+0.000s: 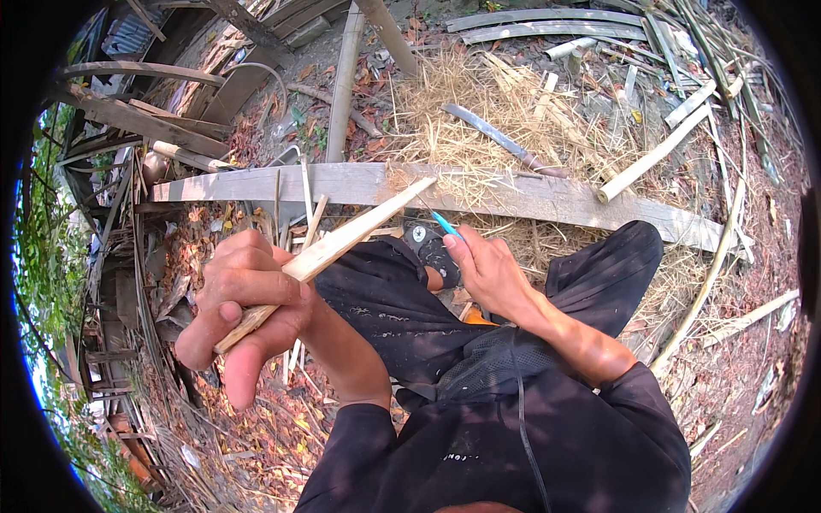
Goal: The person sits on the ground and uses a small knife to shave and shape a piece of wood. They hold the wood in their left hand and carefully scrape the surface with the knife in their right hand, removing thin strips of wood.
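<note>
My left hand (256, 299) grips a pale, split strip of wood or bamboo (359, 229), its fingers wrapped round the lower end. The strip slants up to the right, and its far tip lies over a long grey plank (282, 181). My right hand (492, 269) is closed on a slim teal pen-like tool (443, 223), with the thumb along it. A thin dark tip seems to point from the tool toward the strip's far end; whether they touch I cannot tell. Beyond the plank, a machete (492, 134) rests on straw-coloured shavings, its brown handle toward the plank.
A heap of shavings (428, 111) spreads behind the plank. A bamboo pole (654, 154) leans across its right part. Several curved slats (547, 27) lie at the far side. Posts and timber (162, 124) stand at the left. Dry leaves cover the ground round my crossed legs (385, 291).
</note>
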A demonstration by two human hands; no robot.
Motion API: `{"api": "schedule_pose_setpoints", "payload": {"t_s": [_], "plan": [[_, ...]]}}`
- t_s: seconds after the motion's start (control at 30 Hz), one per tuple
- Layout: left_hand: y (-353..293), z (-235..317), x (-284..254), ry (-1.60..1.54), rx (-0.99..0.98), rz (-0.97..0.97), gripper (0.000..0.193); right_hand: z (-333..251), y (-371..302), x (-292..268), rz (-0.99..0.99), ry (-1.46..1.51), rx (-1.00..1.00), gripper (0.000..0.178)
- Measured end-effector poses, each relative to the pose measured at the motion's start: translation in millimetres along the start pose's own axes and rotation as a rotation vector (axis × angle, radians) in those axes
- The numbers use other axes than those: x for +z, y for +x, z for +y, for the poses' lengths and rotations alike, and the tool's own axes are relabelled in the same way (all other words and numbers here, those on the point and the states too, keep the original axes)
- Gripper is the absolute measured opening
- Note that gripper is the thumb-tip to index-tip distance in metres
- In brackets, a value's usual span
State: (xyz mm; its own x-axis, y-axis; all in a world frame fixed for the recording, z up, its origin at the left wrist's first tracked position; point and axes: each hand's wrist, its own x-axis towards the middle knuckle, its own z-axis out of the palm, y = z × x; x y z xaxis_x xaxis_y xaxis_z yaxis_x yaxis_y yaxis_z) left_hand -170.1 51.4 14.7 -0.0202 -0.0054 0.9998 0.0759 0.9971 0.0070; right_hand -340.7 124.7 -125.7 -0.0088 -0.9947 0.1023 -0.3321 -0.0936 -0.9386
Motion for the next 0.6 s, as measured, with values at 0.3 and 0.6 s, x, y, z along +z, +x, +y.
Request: {"api": "schedule_pose_setpoints", "payload": {"t_s": [0.3,0.6], "plan": [[-4.2,-2.5,6.8,0.148,0.082,0.159,0.053,-67.3,-11.7,5.9,-0.113,0.044,-0.282,0.023],[2.4,-5.3,-10.8,0.550,-0.043,0.195,0.047,5.4,19.3,37.0,-0.040,-0.278,-0.184,0.037]]}}
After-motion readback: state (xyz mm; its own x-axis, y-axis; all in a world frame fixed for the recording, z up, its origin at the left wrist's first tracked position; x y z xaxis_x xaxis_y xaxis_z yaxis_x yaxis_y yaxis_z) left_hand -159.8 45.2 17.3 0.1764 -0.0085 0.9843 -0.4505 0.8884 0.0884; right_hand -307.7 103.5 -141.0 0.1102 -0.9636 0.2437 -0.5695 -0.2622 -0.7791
